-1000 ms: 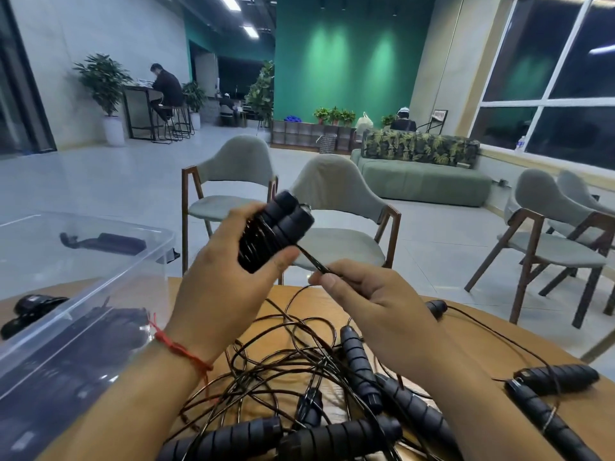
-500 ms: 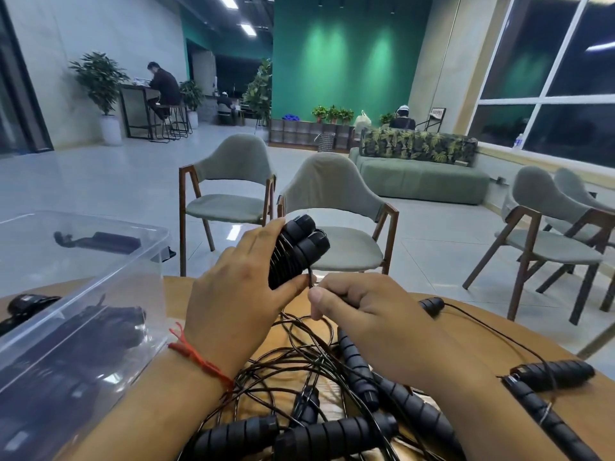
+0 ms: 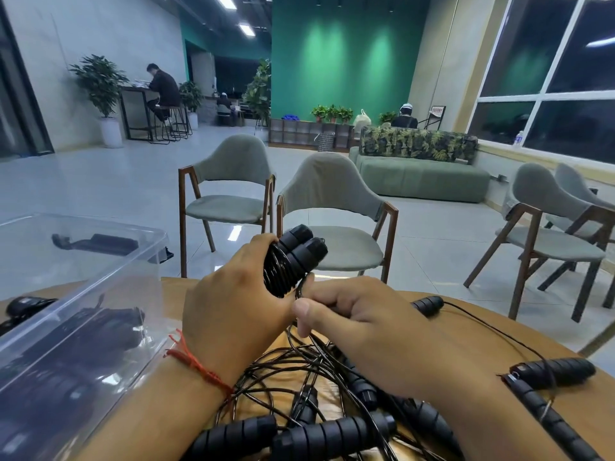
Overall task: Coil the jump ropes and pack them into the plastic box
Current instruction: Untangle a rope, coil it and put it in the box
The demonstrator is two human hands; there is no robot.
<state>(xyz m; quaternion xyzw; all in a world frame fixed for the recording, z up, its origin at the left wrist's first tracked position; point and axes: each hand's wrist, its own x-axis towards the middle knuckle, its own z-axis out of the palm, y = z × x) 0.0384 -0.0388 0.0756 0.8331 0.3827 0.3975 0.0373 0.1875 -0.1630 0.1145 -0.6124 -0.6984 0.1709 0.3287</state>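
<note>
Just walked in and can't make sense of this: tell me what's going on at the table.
A person is coiling a jump rope. The left hand grips its two handles with cord wound round them, while the right hand pinches the cord just below. More loose ropes lie tangled on the wooden table, and the clear plastic box at left holds some packed ropes.

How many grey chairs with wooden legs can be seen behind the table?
4 chairs: one left of centre, one at centre, two at the right, the nearer overlapping the farther. Others may be hidden.
</note>
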